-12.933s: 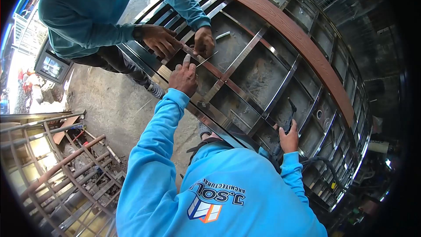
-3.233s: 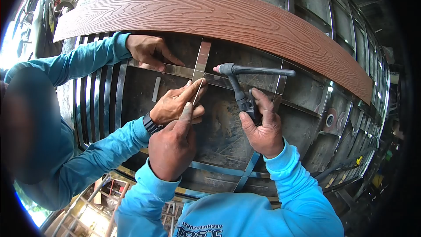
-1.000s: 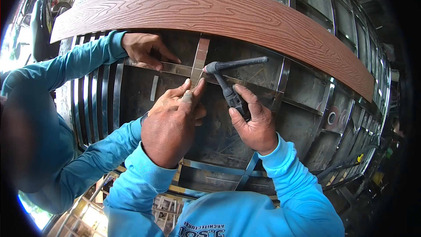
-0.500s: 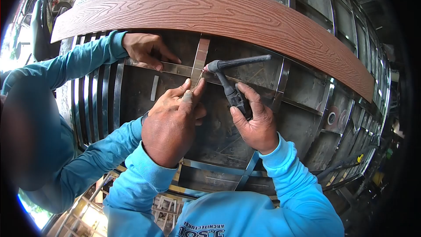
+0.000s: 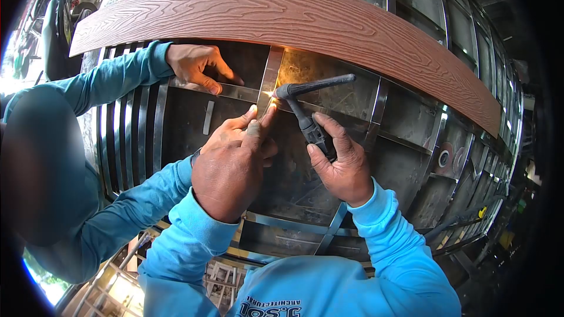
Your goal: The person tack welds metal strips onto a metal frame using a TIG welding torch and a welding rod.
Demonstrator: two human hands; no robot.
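My right hand (image 5: 343, 161) is closed around the black handle of a TIG welding torch (image 5: 305, 120), its head pointing left at a crossing of two metal bars. A bright arc (image 5: 271, 93) glows at the torch tip, on the joint between the crosswise bar (image 5: 238, 93) and the lengthwise bar (image 5: 271, 70). Just below the joint, my left hand (image 5: 226, 179) is pinched, with its fingertips close to the arc. The thin filler rod between those fingers is hard to make out in the glare.
A co-worker's hand (image 5: 197, 67) rests on the crosswise bar, and their other hand (image 5: 232, 129) lies beside my left hand. A long wood-grain board (image 5: 282, 14) lies across the frame. A short metal strip (image 5: 208, 117) and a round disc (image 5: 446, 157) lie within the frame.
An arc has lit at the torch tip, casting orange light over the joint and the panel behind it. The torch has tilted slightly; my hands have barely moved.
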